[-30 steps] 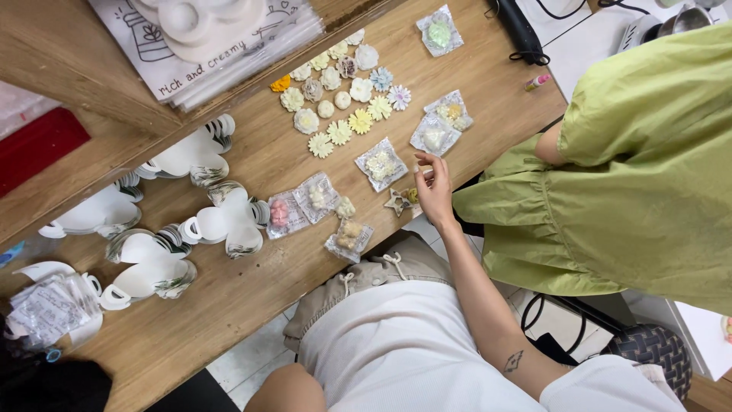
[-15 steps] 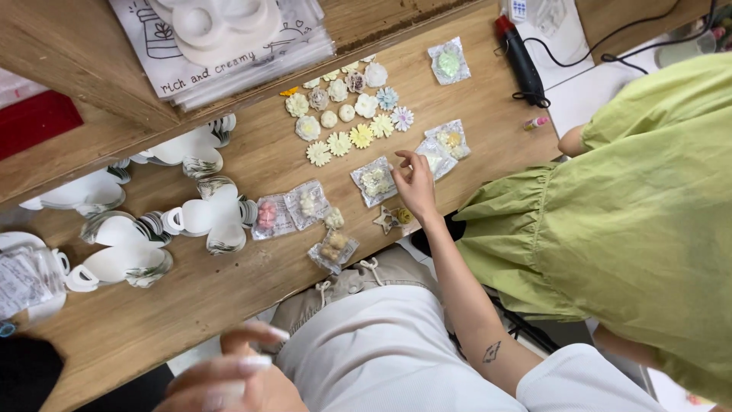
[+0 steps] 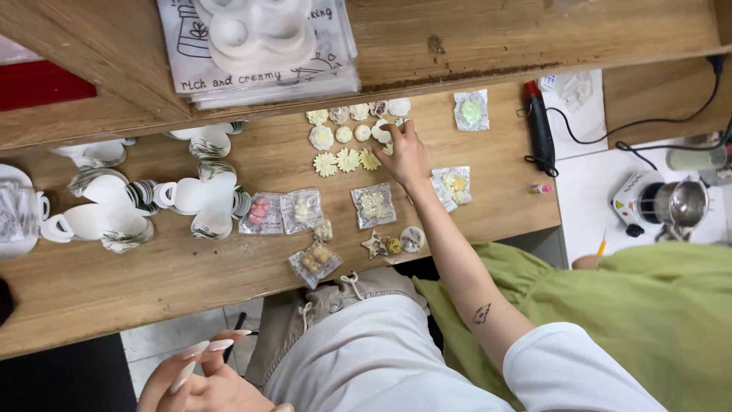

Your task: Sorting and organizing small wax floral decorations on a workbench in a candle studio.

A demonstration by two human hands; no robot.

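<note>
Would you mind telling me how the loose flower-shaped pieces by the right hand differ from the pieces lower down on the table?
The loose flower pieces lie bare in rows, while the bagged pieces sit sealed in small clear packets. The right hand touches the loose flower pieces; the bagged pieces lie untouched. The loose flower pieces are pale cream and yellow; one of the bagged pieces is pink. Both rest on the wooden table.

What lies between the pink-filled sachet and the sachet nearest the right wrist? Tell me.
Head view: one clear sachet of whitish pieces, between the pink-filled sachet and the wrist-side sachet.

Pale yellow and cream flower pieces; white mug cut-outs; brown wooden table; green cloth.
</note>
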